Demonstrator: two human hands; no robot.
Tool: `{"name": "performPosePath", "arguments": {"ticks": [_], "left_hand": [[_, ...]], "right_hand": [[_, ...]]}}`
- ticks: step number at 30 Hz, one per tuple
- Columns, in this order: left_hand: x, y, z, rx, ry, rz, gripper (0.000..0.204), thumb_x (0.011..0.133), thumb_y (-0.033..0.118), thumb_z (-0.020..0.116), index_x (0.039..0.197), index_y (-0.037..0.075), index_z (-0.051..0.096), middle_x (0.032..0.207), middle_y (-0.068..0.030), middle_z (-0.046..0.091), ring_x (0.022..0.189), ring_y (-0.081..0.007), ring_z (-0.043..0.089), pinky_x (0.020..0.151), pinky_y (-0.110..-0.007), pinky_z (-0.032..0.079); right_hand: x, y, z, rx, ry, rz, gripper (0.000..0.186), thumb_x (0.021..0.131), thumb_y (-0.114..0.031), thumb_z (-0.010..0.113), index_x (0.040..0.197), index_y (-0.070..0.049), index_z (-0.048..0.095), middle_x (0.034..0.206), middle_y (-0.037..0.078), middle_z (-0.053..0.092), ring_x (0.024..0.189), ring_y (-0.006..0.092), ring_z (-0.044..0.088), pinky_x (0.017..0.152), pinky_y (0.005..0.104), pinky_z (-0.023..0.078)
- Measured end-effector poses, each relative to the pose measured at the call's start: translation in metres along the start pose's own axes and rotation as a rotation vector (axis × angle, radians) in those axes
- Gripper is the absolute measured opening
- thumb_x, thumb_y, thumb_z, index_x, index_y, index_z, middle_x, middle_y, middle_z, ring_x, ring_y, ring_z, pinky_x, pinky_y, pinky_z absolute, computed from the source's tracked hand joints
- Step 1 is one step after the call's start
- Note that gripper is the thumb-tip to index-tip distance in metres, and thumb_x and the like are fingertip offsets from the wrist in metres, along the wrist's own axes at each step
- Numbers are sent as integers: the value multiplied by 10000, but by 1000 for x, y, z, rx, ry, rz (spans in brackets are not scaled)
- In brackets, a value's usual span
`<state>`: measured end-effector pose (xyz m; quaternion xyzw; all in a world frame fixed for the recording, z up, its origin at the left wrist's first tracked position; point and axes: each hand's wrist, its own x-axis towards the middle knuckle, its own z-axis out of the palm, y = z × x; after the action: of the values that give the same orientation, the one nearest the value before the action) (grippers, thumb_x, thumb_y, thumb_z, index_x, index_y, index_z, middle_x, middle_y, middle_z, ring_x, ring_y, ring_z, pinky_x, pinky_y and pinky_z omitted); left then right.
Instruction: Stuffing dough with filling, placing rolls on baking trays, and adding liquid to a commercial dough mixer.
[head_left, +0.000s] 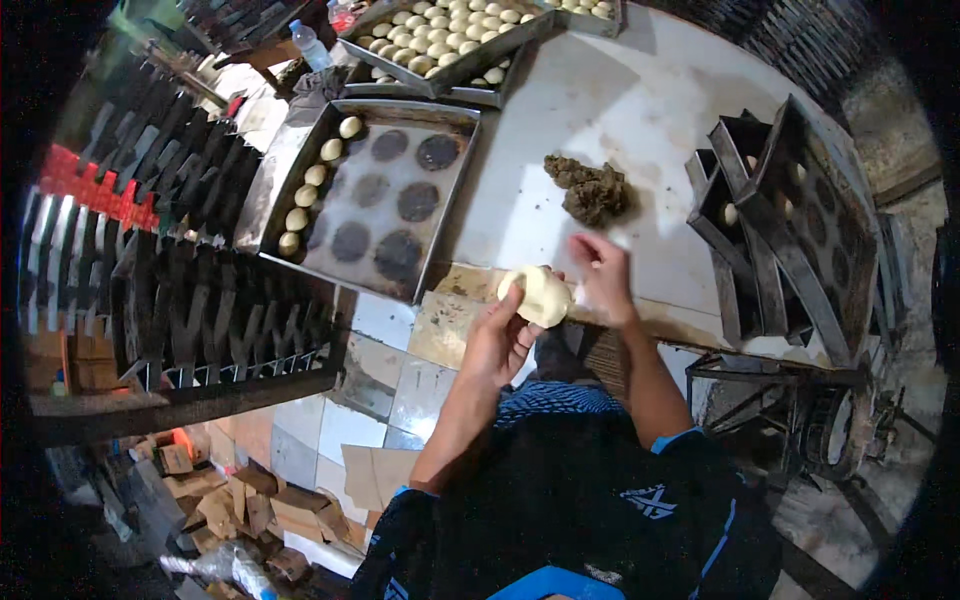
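A pale piece of dough [543,293], pressed into a flattened, hollowed round, rests in my left hand [494,338], whose fingers and thumb curl around it. Just to its right is my right hand [606,275], blurred by motion, with its fingers partly bent; whether anything is in them I cannot make out. Beyond both hands, a lumpy dark brown mass of filling [592,191] lies on the white tabletop [510,190]. At the left, a metal baking tray [458,121] holds a column of round dough balls [315,175] along its left side, with dark round marks on its base.
Another tray [445,84] full of dough balls sits stacked at the far side, near a plastic bottle [310,45]. Several dark metal trays [800,245] lean together on the right. Stacked racks of trays [230,310] stand left, above cardboard scraps [220,510] on the floor.
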<state>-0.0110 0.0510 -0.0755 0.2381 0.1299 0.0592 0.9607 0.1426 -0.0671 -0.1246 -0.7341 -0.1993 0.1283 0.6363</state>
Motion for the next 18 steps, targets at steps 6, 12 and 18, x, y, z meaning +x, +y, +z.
{"name": "performPosePath", "arguments": {"ticks": [6,12,18], "left_hand": [[64,13,40,302,25,120,352,946,169,488,1206,-66,523,1359,-191,457,1171,-235,527,970,-369,444],[151,0,58,484,148,58,434,932,154,545,1345,52,458,1244,-64,549,1096,-161,549,940,-330,442],[211,-26,48,431,237,66,451,945,143,510,1380,86,403,1236,-125,545,1141,-234,533,944,-389,460]], "right_hand": [[116,69,-92,-525,128,-92,311,748,-71,667,1041,31,640,1060,177,650,855,291,652,790,336,506],[154,106,-93,-607,118,-297,198,724,-39,652,904,39,630,911,181,655,805,340,633,771,415,500],[159,89,-123,565,176,448,178,820,-29,614,988,9,662,816,83,664,757,167,641,684,292,525]]}}
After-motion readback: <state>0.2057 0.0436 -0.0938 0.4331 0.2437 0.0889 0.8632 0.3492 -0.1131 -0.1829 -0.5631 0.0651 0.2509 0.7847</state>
